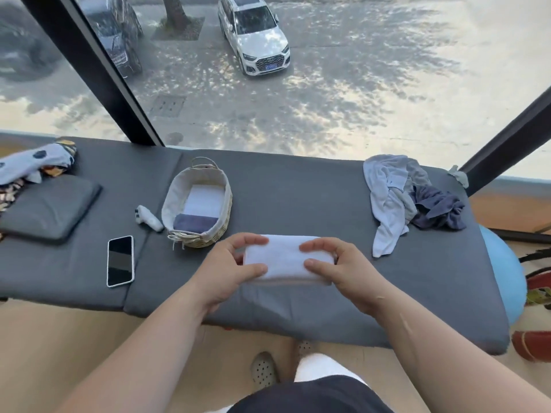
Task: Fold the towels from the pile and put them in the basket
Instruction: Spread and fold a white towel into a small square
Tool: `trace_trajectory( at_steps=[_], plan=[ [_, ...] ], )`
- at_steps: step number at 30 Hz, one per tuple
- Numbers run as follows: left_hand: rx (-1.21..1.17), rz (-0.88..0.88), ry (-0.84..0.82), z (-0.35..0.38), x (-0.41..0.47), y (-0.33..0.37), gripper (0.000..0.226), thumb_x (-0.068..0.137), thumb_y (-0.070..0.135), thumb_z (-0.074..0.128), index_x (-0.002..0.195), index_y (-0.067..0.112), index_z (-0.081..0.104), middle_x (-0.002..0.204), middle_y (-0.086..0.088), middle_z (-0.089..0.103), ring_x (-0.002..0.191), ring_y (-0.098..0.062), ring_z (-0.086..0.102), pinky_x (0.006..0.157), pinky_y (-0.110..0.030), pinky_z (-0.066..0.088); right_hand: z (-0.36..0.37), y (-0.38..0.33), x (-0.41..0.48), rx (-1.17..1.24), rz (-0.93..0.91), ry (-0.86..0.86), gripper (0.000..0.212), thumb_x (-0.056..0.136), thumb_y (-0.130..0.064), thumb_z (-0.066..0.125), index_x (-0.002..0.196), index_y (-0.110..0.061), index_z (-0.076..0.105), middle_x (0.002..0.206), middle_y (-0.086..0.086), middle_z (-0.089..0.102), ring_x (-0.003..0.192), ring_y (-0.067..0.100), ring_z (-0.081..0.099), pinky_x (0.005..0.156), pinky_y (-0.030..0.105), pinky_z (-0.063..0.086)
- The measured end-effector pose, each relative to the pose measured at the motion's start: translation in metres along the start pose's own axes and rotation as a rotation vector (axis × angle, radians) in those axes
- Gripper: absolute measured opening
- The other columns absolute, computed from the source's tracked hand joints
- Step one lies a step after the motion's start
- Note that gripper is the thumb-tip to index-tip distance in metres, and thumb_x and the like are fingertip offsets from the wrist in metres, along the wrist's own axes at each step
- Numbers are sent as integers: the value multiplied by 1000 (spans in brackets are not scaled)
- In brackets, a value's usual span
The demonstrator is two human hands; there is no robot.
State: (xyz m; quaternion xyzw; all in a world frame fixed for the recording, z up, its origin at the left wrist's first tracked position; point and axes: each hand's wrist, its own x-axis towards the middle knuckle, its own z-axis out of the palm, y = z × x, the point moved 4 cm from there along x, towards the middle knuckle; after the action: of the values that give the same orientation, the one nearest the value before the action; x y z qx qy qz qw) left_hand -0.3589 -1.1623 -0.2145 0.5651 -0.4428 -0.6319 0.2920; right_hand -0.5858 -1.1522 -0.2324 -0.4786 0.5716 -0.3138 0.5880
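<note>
Laundry duty at a window-side desk (298, 189): the left hand (235, 263) and the right hand (337, 263) each grip one end of a folded white towel (286, 260), thumbs on the near edge and fingers curled over the far edge. The towel lies flat on the desk between them. The basket (176, 192) stands just beyond the left hand and already holds a white towel and a dark blue one. The unfolded pile (396, 198) lies well beyond the right hand, on its outer side.

The likely trouble is the lift. If either hand catches only the upper layers, the lower ones may sag and the fold may fall open on the way across. The basket looks light and snug, so a towel brought in low could snag the rim, shove it away from the left hand or rumple the two inside.
</note>
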Motion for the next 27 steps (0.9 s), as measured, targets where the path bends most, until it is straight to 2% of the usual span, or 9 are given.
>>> trace_trajectory(
  at_steps=[5,10,13,17,20,21,24,27],
  plan=[
    [33,-41,105,-48,18,-7,44,80,-5,76,109,28,72,103,-13,75,86,-16,68,79,-24,57,35,-7,48,-75,18,-97,22,94,-23,69,101,-43,74,123,-11,61,103,6,62,79,18,46],
    [8,-62,205,-102,37,-7,45,79,-1,78,110,31,72,113,-5,72,88,-6,67,74,-14,51,74,-21,93,-46,46,-168,19,94,-24,68,105,-38,73,118,0,63,84,10,59,72,21,46],
    [-13,-71,211,-132,48,-10,45,79,-1,78,110,31,72,113,-8,73,90,-7,67,76,-16,51,95,-31,117,-36,58,-187,18,94,-23,68,103,-37,73,117,4,63,81,12,59,73,23,48],
    [-2,-100,187,-180,74,-16,43,79,1,78,108,33,72,112,-15,70,88,-9,67,73,-14,50,132,-36,155,-72,96,-162,20,97,-24,63,106,-39,72,117,0,61,83,12,57,73,24,45],
    [36,-124,128,-227,102,-21,42,80,4,78,108,34,71,109,-9,68,86,-8,66,68,-10,48,171,-38,188,-70,140,-104,22,96,-22,61,105,-40,72,121,-2,60,88,12,57,74,23,43],
    [45,-128,108,-245,112,-23,42,79,6,79,108,35,70,108,-9,67,87,-11,67,70,-12,50,185,-37,198,-69,164,-87,24,96,-21,60,106,-39,72,121,-2,60,88,13,56,75,24,43],
    [132,-151,51,-294,140,-28,40,74,18,79,101,45,70,108,-12,68,93,-24,68,88,-30,54,225,-36,224,-26,256,-36,29,90,-20,58,109,-39,71,122,-2,61,92,17,56,81,30,43],
    [196,-168,5,-328,172,-32,37,78,17,73,98,48,68,95,-9,60,78,-22,54,75,-31,45,252,-37,250,-4,312,28,31,90,-18,57,108,-39,72,119,-3,60,89,16,54,78,28,43]
  ],
)
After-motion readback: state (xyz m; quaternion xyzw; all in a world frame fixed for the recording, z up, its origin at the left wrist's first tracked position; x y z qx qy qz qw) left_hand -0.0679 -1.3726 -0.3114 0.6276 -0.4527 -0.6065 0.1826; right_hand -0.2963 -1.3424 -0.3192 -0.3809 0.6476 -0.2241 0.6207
